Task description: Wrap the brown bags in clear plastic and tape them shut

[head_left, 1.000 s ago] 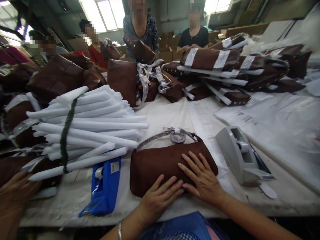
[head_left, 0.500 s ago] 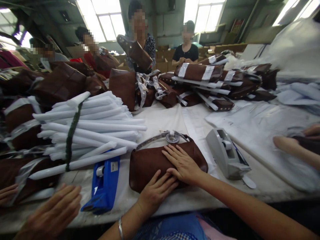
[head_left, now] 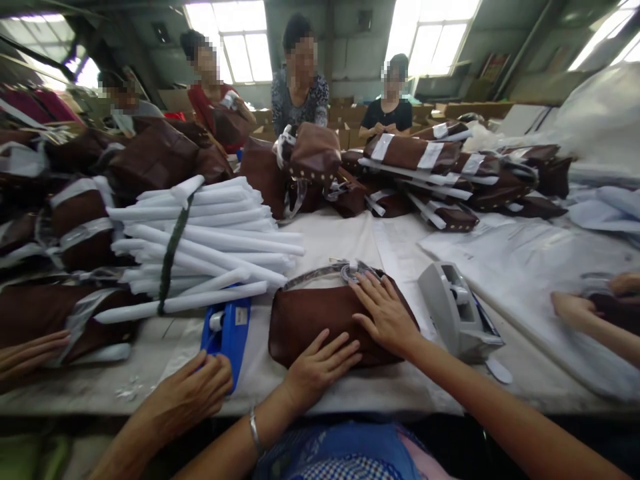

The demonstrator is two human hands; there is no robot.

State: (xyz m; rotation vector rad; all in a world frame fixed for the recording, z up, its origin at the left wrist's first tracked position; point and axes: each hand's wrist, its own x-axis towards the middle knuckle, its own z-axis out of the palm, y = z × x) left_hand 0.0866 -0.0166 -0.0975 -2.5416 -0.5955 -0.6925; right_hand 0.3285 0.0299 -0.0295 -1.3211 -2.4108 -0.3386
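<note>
A brown leather handbag (head_left: pixel 305 317) lies flat on the white-covered table in front of me. My left hand (head_left: pixel 323 367), with a silver bangle on the wrist, rests on its lower front edge, fingers spread. On the bag's right half lies my right hand (head_left: pixel 385 312), palm down with fingers stretched out. Behind the bag's top edge the wrapped strap (head_left: pixel 320 272) shows, partly coiled near my right fingertips. To the right of the bag stands a grey tape dispenser (head_left: pixel 453 310), and to the left a blue tape dispenser (head_left: pixel 237 333).
A co-worker's hand (head_left: pixel 193 390) is at the blue dispenser; another hand (head_left: pixel 33 357) touches a taped bag at left. White rolls (head_left: pixel 215 237) lie in a bound bundle. Brown bags (head_left: pixel 415 152) pile up behind. Clear plastic sheets (head_left: pixel 525 267) cover the right side, near another person's hands (head_left: pixel 575 310).
My right hand has slid slightly right and up over the bag, apart from my left hand. The co-worker's hand has reached the blue dispenser. Opposite, a person's raised bag has come down.
</note>
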